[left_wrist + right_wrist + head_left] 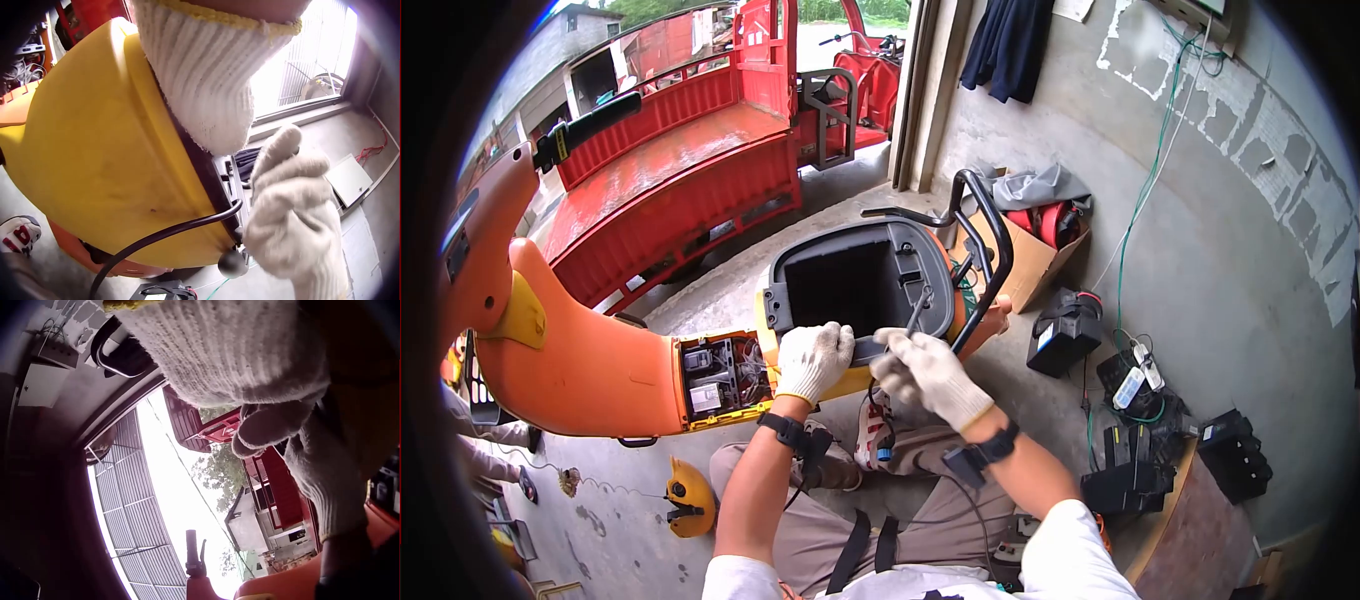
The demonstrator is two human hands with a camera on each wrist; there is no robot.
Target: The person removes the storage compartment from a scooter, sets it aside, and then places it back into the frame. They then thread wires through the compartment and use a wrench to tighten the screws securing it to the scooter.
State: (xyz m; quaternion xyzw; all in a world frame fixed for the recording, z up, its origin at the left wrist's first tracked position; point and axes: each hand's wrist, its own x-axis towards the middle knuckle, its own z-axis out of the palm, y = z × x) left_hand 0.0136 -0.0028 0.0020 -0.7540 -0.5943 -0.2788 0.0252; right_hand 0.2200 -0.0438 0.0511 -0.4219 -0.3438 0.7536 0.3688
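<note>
Both hands wear white knitted gloves. At the near edge of an open black storage compartment [840, 245] in an orange and yellow scooter body [600, 350], my left hand [813, 360] grips the rim, its fingertips hidden over the edge. My right hand [930, 375], fingers curled, pinches a thin dark cable-like piece [919, 312] just above the same rim. A black cable [169, 230] crosses the yellow side panel [106, 144] and bends over the rim beside the right hand [294, 206] in the left wrist view.
A black tubular rail [1000, 240] curves past the compartment's right side. Left of the hands lies an exposed wiring bay [722, 378]. Black battery packs [1065, 330] and a power strip [1145, 365] lie right; a yellow part [690, 497] is on the floor.
</note>
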